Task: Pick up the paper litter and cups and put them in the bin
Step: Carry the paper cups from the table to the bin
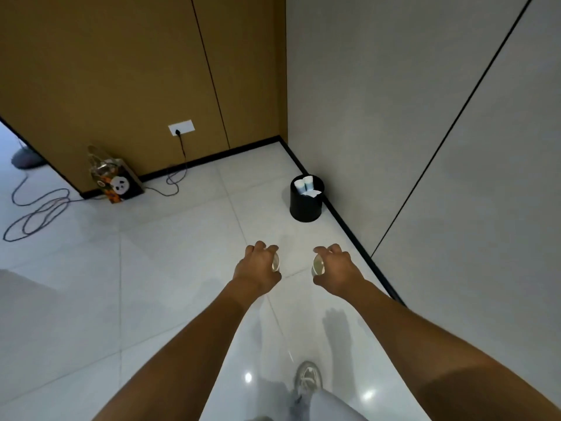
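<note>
We are gripping a cup (275, 262) in our left hand (256, 268) and another cup (318, 265) in our right hand (337, 268), holding both above the floor (170, 238), with the bin (306, 205) ahead by the wall

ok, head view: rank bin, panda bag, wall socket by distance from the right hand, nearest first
From the right hand, which holds a cup:
1. Bin, just ahead by the right wall.
2. Panda bag, far left, against the brown wall.
3. Wall socket, on the brown wall, beyond the bag.

One paper cup in the left hand (258, 265), another in the right hand (335, 268); black bin (306, 205) just ahead, two white cups (304, 183) and paper inside.
</note>
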`<state>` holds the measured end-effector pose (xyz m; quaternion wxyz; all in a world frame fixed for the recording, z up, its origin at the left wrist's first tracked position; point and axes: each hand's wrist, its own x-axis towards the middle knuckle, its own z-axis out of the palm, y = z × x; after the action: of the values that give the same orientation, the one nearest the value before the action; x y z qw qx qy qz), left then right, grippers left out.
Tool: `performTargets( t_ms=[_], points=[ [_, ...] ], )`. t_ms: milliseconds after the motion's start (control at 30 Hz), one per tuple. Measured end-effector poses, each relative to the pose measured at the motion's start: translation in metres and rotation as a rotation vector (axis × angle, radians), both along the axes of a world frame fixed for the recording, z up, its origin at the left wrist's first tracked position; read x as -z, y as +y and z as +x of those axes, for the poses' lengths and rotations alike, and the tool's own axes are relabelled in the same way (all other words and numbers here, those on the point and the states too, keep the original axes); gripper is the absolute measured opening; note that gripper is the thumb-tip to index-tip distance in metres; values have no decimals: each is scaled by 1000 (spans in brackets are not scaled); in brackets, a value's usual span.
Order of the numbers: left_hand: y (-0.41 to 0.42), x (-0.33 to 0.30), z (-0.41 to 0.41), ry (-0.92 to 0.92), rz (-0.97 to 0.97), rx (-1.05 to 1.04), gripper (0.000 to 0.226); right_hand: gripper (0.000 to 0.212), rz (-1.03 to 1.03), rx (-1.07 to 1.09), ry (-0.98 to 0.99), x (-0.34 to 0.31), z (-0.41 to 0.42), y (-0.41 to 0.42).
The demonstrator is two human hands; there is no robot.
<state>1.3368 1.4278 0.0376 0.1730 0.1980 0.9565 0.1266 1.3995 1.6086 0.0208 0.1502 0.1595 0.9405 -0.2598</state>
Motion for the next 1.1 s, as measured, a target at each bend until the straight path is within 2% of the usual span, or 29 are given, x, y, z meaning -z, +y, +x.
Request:
performTargets(
  t_ms=[367,767,1100],
  points=[
    [119,14,-184,-91,-18,9,61,68,-8,30,-47,5,-175,121],
    [253,28,-444,-114,-11,87,56,67,15,131,-30,3,-413,239],
    [305,51,-582,-192,-6,-20,56,69,22,34,-131,28,-570,305]
  ],
)
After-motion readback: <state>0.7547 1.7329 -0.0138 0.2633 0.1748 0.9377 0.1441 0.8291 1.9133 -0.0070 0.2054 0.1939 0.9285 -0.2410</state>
